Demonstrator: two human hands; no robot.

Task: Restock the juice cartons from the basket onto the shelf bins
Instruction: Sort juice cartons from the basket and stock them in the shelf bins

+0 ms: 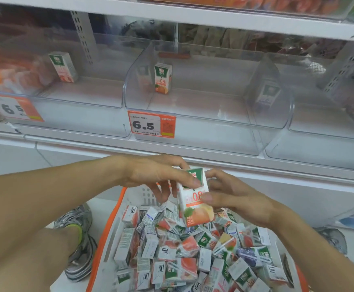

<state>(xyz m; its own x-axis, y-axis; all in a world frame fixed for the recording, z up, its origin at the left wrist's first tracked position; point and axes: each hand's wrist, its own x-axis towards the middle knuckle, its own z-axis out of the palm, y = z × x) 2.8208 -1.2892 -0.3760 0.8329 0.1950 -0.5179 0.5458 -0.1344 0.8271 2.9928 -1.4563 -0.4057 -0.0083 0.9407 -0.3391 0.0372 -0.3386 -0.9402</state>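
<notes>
Both your left hand [150, 175] and right hand [233, 197] gripped one juice carton [195, 199] above the heaped basket [117, 224], below the shelf bins [203, 114].

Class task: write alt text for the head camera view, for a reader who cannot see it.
Both hands, left hand and right hand, hold one orange juice carton above a basket heaped with cartons. Behind it, three clear shelf bins each hold a single upright carton; the middle bin carries a 6.5 price tag.
</notes>
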